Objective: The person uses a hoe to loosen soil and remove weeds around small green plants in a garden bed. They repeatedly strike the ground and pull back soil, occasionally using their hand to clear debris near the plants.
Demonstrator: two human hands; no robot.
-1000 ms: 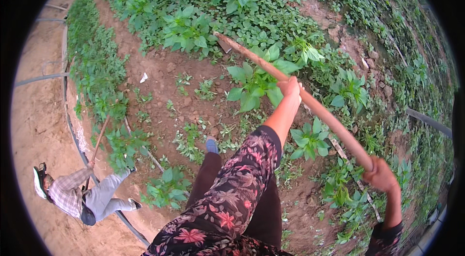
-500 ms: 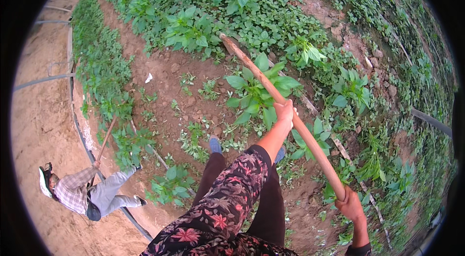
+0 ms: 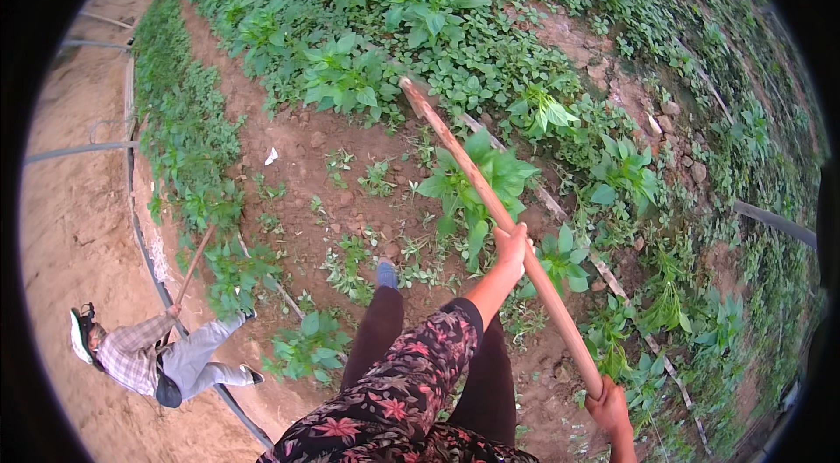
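A long wooden hoe handle [image 3: 560, 314] slants across the view, from the far middle to the near right. My left hand [image 3: 511, 249] is closed around its middle, and my right hand [image 3: 610, 410] grips its near end. The far end of the hoe is low among the plants, where its blade is hard to make out. Just under the handle stands a broad-leaved green plant [image 3: 479, 187], its leaves partly hidden by the wood. A smaller leafy plant [image 3: 563, 260] grows beside my left hand.
Low weeds [image 3: 350, 266] are scattered over brown soil [image 3: 297, 139] near my blue shoe [image 3: 387, 274]. Thin drip hoses [image 3: 608, 275] run along the rows. At left, another person [image 3: 140, 349] holds a long wooden pole [image 3: 194, 266] beside a dark pipe [image 3: 236, 410].
Both my hands have come nearer to me with the hoe, the right one also shifting left. The hoe's far end has moved slightly nearer. The other person has hardly moved.
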